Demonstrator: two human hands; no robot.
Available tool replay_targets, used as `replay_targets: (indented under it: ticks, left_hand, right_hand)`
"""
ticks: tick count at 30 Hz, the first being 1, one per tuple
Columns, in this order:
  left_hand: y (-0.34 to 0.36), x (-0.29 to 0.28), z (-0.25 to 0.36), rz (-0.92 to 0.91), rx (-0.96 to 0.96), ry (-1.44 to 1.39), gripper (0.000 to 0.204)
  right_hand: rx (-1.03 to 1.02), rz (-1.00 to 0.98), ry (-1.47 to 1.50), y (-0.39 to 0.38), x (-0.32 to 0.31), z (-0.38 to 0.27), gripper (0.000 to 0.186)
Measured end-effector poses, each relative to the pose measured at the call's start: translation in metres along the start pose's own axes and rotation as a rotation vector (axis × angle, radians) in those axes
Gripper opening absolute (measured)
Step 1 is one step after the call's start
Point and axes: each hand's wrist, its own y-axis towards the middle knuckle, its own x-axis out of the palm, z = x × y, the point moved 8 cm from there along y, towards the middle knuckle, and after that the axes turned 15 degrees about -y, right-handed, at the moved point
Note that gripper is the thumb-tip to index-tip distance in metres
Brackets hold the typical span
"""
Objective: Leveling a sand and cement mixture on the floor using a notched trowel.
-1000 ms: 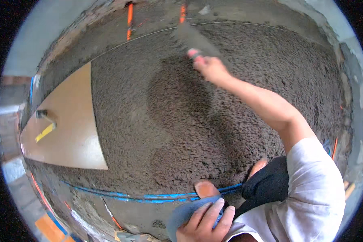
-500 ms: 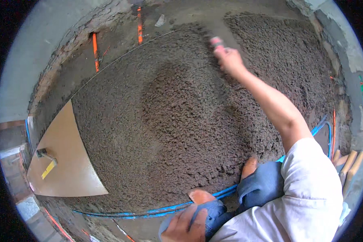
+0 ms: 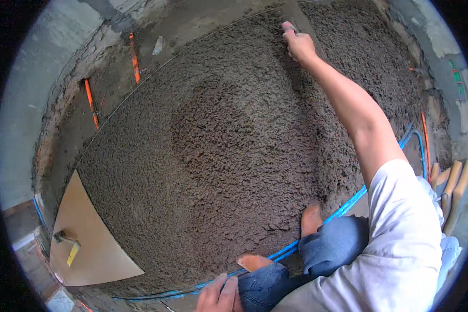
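Note:
Out at the far side, my right hand (image 3: 301, 47) is closed round the pink handle of what looks like a trowel (image 3: 288, 27), held over a bed of rough, damp grey-brown mortar (image 3: 234, 140). A smooth grey strip runs beside that hand; I cannot tell whether it is the blade or flattened mortar. My left hand (image 3: 218, 294) lies against my bent knee at the lower edge, fingers loosely stretched, holding nothing.
At the left, a beige tile or board (image 3: 91, 239) carries a yellow-handled tool (image 3: 72, 252). Blue tubes (image 3: 348, 205) pass along the near edge. Orange pipes (image 3: 91, 104) stick out at far left. Wooden-handled tools (image 3: 452, 184) stand at right. A taut string (image 3: 156, 70) borders the mortar.
My right hand has moved farther away over the mortar with the pink-handled tool. The view has shifted, so the board sits lower. My left hand stays by the knee.

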Motion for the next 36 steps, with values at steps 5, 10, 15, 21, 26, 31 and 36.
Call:
replay_targets:
  ticks: [5, 10, 15, 21, 26, 31, 36]
  left_hand:
    - [0.024, 0.01, 0.008, -0.011, 0.033, 0.026, 0.023]
    - [0.047, 0.024, 0.01, -0.038, 0.06, 0.044, 0.02]
    - [0.054, 0.021, 0.004, 0.004, -0.007, 0.029, 0.015]
    - [0.066, 0.024, -0.004, -0.001, -0.033, 0.003, 0.013]
    - [0.078, 0.014, -0.023, 0.061, -0.121, -0.141, 0.013]
    - [-0.015, -0.023, -0.234, 0.482, -0.795, -0.63, 0.02]
    - [-0.187, 0.003, -0.369, 0.641, -1.068, -0.934, 0.033]
  right_hand:
    - [-0.15, -0.361, 0.058, -0.119, 0.05, -0.054, 0.045]
    - [-0.228, -0.485, -0.002, -0.1, 0.072, -0.056, 0.048]
    - [0.003, -0.089, 0.028, 0.026, -0.04, 0.033, 0.053]
    - [-0.165, -0.055, -0.054, 0.04, -0.052, 0.024, 0.062]
    - [-0.106, -0.316, -0.023, -0.007, -0.025, 0.022, 0.042]
    - [0.012, -0.081, 0.002, 0.098, -0.088, 0.079, 0.052]
    - [0.212, 0.292, -0.179, 0.154, -0.137, 0.129, 0.059]
